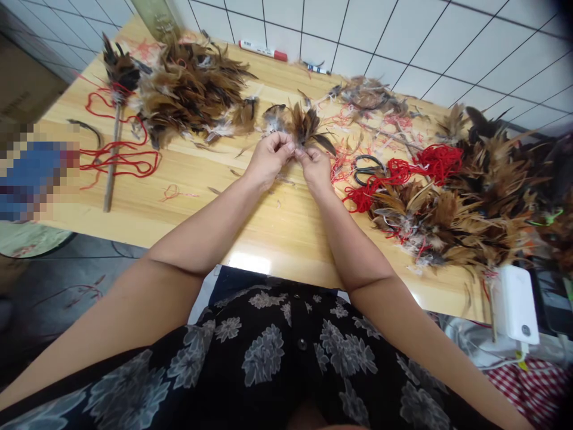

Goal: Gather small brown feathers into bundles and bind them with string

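Small brown feather bunch (306, 124) is up over the middle of the wooden table (277, 224), just beyond both sets of fingertips; quill end toward the person, plumes fanning away to the wall, one dark feather kicked out to the right. Long axis runs roughly straight away from the body, so both hands meet it at the base and neither is clearly nearer. Left hand (270, 160): thumb and forefinger pinched narrow on the base from the left. Right hand (317, 170): same pinch from the right, touching or nearly touching the left fingertips; can't tell which one carries the load. Further out, left: big brown feather pile (192, 89), then a wooden stick (114, 149) with dark feathers at its far end and loose red yarn (145, 170) across it. Right: black-handled scissors (364, 170) beside a red yarn tangle (441, 162), larger feather heap (447, 224) past them. Far edge: red-capped marker (262, 50) by the tiled wall (358, 27)
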A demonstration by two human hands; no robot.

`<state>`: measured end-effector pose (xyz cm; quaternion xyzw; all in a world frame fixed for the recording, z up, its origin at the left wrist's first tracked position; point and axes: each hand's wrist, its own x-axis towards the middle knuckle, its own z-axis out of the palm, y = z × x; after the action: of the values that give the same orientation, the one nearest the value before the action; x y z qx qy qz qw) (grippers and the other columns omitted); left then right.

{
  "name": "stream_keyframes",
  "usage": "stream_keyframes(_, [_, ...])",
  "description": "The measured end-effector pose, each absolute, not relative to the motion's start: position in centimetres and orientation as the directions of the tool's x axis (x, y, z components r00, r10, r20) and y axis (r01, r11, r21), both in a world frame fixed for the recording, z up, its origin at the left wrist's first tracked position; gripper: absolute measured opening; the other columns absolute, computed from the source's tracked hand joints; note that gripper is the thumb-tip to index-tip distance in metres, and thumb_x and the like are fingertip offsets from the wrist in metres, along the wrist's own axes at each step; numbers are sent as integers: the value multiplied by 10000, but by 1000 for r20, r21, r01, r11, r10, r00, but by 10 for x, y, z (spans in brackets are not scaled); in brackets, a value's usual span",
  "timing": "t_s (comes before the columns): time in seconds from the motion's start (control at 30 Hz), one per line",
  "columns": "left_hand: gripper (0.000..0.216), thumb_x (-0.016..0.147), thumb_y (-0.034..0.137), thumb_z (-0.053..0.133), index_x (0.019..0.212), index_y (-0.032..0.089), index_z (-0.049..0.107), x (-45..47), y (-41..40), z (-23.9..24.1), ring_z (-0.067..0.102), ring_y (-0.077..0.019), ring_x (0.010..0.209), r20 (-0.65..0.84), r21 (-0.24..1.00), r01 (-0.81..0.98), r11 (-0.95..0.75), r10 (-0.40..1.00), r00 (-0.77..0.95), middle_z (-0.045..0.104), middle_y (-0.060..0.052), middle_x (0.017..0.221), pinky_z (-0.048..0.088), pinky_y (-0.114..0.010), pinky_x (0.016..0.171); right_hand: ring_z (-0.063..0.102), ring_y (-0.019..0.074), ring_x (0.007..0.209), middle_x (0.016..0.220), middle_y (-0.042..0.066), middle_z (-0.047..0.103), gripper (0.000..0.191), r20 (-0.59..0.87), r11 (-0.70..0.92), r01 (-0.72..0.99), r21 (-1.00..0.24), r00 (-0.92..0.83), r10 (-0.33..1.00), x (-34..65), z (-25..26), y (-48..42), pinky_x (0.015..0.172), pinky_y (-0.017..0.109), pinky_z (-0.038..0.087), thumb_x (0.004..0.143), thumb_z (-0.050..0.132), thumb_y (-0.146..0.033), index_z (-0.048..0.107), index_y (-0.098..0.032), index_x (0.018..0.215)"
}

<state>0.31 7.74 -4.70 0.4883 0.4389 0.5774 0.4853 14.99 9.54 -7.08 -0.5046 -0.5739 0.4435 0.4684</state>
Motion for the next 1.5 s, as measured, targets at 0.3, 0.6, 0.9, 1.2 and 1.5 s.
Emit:
stream_keyframes(0.3, [525, 979, 332, 1096, 848, 223, 599, 3, 84, -55, 480, -130, 634, 175, 963, -204, -177, 984, -32, 549, 40, 752, 396, -267, 601, 571, 148, 850, 778, -56, 535, 511, 112, 129, 231, -964, -88, 990, 152, -72, 97, 924, 326, 550, 1062, 857, -555, 612, -223, 759])
stream_keyframes(0.6, [574, 907, 376, 1149, 757, 196, 625, 6, 66, -22, 604, -130, 640, 28, 983, -185, -16, 998, 61, 682, 2, 728, 463, -238, 604, 648, 203, 977, 924, 5, 677, 325, 187, 253, 342, -905, -216, 958, 158, -76, 96, 1086, 398, 570, 1161, 663, -300, 622, -242, 844])
stream_keyframes(0.9, [611, 633, 460, 1252, 738, 198, 709, -6, 73, -33, 587, -128, 597, 41, 974, -228, -7, 989, 143, 704, -6, 671, 459, -228, 572, 610, 236, 944, 924, 34, 694, 301, 110, 249, 501, -829, -291, 950, 156, -58, 84, 1002, 375, 548, 1104, 677, -287, 578, -276, 821])
stream_keyframes(1.2, [601, 660, 569, 1203, 791, 194, 753, -21, 81, -50, 655, -144, 696, 37, 980, -198, -13, 992, 118, 749, -22, 773, 555, -240, 681, 578, 189, 920, 876, -21, 634, 381, 117, 224, 413, -883, -269, 956, 148, -44, 74, 929, 316, 451, 1058, 849, -245, 588, -242, 781])
stream_keyframes(1.5, [415, 693, 510, 1094, 801, 227, 811, -33, 82, -50, 716, -205, 825, 147, 988, -56, -144, 988, 53, 835, -17, 866, 633, -366, 836, 625, 172, 869, 790, -39, 668, 434, -3, 29, 116, -993, -268, 963, 140, -47, 80, 910, 293, 517, 920, 1010, -531, 750, -205, 800])
